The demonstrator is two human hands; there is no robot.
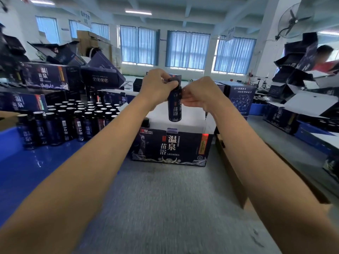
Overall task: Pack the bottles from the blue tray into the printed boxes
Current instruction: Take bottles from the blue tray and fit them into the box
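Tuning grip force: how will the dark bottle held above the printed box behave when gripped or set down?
Likely rigid: the dark bottle hangs straight from the left hand and right hand. Its smooth wrap may be slippery. Tall, narrow and round, so probably tips or rolls.

Item: one person, seen from the head down; two arms only.

Left forearm (77, 171): bare, uncovered from the lower left edge of the view up to the wrist. Smooth outline, broad near the camera, narrowing toward the wrist.

Right forearm (266, 171): bare likewise, same tapering shape, uncovered from the lower right edge to the wrist.

Left hand (157, 85): bare; back of the hand and knuckles show; wrist bare.

Right hand (200, 94): bare; back of the hand and thumb side show; wrist bare.
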